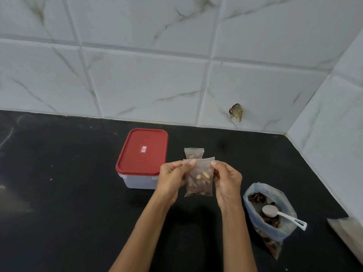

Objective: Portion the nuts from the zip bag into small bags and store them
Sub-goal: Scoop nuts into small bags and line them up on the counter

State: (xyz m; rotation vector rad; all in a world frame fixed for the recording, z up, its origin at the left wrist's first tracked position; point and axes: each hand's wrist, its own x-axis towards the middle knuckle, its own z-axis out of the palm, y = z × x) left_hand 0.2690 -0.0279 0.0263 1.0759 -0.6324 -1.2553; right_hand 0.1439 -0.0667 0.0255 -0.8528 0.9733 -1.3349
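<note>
both hands (pixel 174 176) (pixel 227 179) pinch small nut bag (pixel 199 179); lid sticker (pixel 144 149) unreadable.

wall (pixel 149 85): white marble tiles | countertop (pixel 59 213): black, corner

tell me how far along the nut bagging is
Done: one filled small bag lies on the black counter. In hand: the left hand and right hand pinch the top of a second small bag of nuts, apparently sealing it. Left: the zip bag still holds nuts with the white scoop in it, and the red-lidded container is closed, so nothing looks stored yet.
</note>
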